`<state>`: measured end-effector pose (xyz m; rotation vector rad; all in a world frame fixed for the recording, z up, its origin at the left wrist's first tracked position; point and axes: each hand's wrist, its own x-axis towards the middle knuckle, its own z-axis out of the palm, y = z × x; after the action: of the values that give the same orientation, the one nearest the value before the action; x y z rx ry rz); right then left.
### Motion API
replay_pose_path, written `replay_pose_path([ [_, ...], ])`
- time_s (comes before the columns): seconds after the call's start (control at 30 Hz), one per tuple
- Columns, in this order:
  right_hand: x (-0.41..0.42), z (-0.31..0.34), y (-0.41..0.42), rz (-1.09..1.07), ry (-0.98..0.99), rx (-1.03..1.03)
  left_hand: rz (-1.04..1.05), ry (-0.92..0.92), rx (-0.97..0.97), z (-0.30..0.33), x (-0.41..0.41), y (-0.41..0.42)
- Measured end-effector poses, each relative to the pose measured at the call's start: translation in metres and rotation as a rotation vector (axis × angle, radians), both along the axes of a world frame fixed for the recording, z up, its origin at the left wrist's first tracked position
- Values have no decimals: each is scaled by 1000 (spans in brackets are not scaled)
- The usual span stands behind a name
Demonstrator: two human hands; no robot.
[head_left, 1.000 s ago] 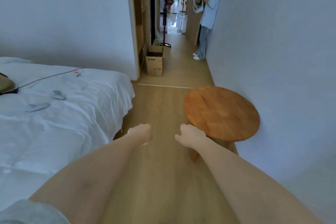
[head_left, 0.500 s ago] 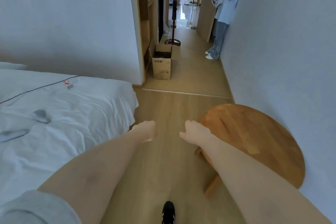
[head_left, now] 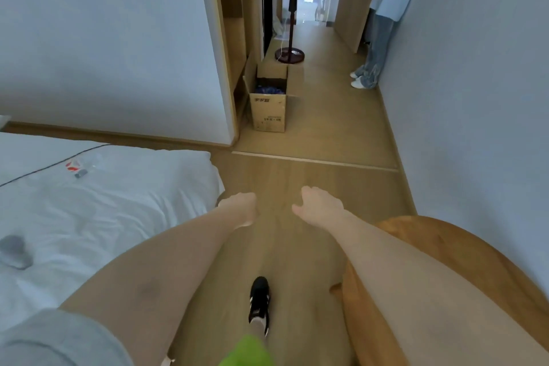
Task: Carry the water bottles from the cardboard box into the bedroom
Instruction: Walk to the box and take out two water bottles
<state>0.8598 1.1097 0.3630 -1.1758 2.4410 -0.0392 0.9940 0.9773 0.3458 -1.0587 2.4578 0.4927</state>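
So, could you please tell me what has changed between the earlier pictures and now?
The person has walked forward toward the hallway: the open brown cardboard box looms nearer, the round wooden table has slid back beside the right arm, and a black shoe has stepped into view. Nothing was gripped or released; the left hand and right hand remain empty, loosely curled.

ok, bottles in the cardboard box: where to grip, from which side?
From above: the cardboard box stands upright with flaps open, walls closing every side. Only blue caps show, so pinch a neck just under its cap. Both the left hand and right hand hold nothing.
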Motion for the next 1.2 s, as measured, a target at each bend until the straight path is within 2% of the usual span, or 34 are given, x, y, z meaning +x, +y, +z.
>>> replay_pose_path([
  [0.17,-79,-8,-95,-29,8,-5,-55,11,-1,-10,-86,-98],
  [0.37,-168,6,-204,-88,-7,4,-67,-18,-30,8,-177,-217],
  [0.63,-271,-13,-310,-49,-33,49,-102,-57,9,-7,-287,-318],
  [0.87,-405,-37,-418,0,-41,100,-21,-32,53,-30,-411,-426],
  [1.07,-523,-27,-506,10,-25,84,59,56,89,-17,-523,-507],
  [1.2,-579,-24,-560,25,-51,91,72,33,107,-12,-576,-558],
])
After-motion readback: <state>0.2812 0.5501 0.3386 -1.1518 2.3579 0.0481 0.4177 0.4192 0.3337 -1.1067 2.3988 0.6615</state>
